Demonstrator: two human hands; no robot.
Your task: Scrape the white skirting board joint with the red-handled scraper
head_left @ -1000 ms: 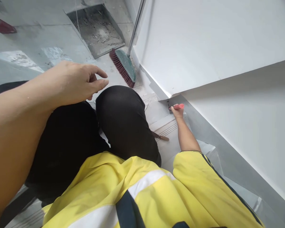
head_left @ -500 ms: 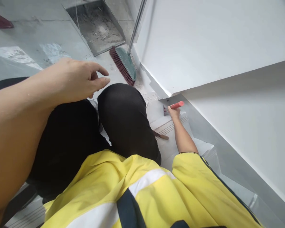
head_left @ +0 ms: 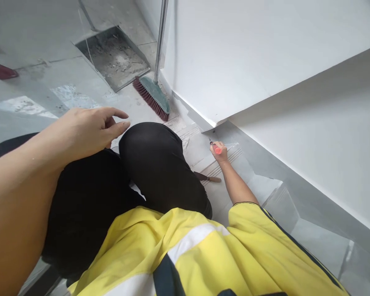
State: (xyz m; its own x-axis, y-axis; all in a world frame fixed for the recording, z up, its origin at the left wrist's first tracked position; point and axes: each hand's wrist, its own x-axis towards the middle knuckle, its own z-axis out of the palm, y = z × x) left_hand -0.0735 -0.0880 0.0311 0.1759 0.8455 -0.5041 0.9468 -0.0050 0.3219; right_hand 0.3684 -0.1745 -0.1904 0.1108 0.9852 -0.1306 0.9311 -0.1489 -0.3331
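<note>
My right hand (head_left: pixel 223 155) is closed around the red handle of a scraper (head_left: pixel 217 149), down on the pale tiled step beside the wall. The handle's end points up toward me; fingers and handle hide much of the dark metal head. A putty knife (head_left: pixel 208 178) with a wooden handle lies on the step by my right knee, touched by neither hand. My left hand (head_left: pixel 88 130) hangs over my left leg with fingers loosely bent and apart, holding nothing.
A broom (head_left: pixel 154 96) leans upright along the white wall (head_left: pixel 253 53). Behind it is a metal dustpan (head_left: pixel 114 59) full of grey debris. A dark red object (head_left: pixel 2 70) lies at the far left. Tiled stairs (head_left: pixel 320 242) descend along the skirting at right.
My right hand has turned the scraper, so its handle now points toward me rather than rightward. The view has tilted, shifting the broom and dustpan lower and left.
</note>
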